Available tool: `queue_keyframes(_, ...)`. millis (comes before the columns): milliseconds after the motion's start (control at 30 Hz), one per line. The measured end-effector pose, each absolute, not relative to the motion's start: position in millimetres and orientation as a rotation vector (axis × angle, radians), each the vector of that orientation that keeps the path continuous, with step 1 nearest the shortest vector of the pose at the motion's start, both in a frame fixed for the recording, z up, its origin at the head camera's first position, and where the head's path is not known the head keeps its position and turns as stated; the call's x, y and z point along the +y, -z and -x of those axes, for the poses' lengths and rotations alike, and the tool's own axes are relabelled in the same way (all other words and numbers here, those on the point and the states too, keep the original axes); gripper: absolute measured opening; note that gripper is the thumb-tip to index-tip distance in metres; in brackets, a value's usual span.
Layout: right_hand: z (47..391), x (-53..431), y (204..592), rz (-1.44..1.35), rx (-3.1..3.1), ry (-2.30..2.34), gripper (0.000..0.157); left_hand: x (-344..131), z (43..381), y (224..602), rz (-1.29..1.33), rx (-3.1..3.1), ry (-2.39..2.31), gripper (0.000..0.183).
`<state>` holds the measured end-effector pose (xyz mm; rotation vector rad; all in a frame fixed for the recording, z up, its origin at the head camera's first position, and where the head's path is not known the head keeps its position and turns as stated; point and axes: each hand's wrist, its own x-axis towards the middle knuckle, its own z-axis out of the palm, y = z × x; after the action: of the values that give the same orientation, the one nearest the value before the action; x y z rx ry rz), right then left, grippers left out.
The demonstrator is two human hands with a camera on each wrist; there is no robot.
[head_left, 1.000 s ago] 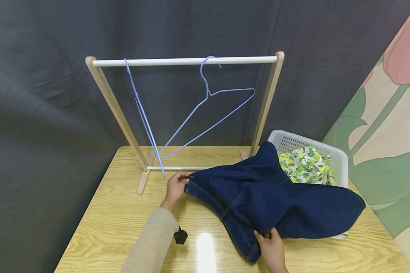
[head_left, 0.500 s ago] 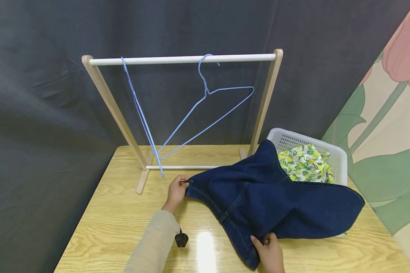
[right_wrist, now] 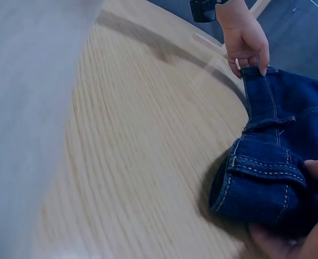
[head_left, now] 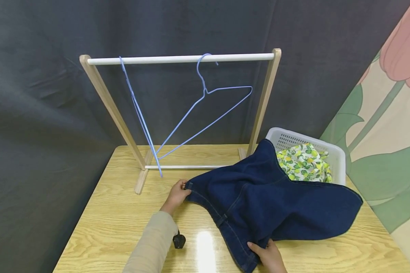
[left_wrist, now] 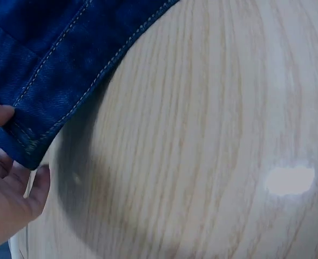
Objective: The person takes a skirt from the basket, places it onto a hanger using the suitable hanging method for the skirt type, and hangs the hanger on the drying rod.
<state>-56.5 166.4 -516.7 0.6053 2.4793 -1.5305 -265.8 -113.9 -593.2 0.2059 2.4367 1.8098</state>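
Observation:
A pair of dark blue denim pants (head_left: 280, 208) lies spread over the table, its far parts overlapping the basket. My left hand (head_left: 176, 195) pinches the far corner of the waistband, thumb on top and fingers beneath in the left wrist view. Nearer the front, my right hand (head_left: 269, 256) grips the other end of the waistband, its fingers partly hidden by the cloth. Stitching and belt loops show along the waistband (right_wrist: 261, 170) in the right wrist view, where this end is raised and rounded over the table.
Behind stands a wooden rack (head_left: 111, 110) with a white rail (head_left: 157, 60). Blue hangers (head_left: 205, 91) hang on it. A white basket (head_left: 339, 163) at the right holds lemon-print cloth (head_left: 304, 163). A dark curtain (head_left: 177, 22) closes off the back.
My right hand has drawn its end of the waistband slightly toward the front and left. My left hand has come slightly nearer, still pinching the corner. The rack and basket stay put.

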Motion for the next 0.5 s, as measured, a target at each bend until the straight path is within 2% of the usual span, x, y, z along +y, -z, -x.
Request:
queue_keyframes(100, 58, 163, 517, -0.630, 2.387, 1.617, 0.066, -106, 247, 552, -0.110, 2.552, -1.773, 0.025)
queue_keyframes(167, 58, 161, 517, -0.670, 2.301, 1.719, 0.063, -101, 231, 513, -0.048, 2.594, -1.763, 0.023)
queue_keyframes(233, 57, 159, 517, -0.704, 2.215, 1.835, 0.058, -98, 227, 494, 0.029, 2.585, -1.797, 0.025)
queue_keyframes(367, 56, 154, 517, -0.733, 2.113, 2.019, 0.047, -97, 231, 482, 0.124, 2.588, -1.871, 0.027)
queue_keyframes(500, 57, 152, 520, -0.733, 2.114, 2.033, 0.047, -103, 240, 497, 0.082, 2.625, -1.918, 0.026)
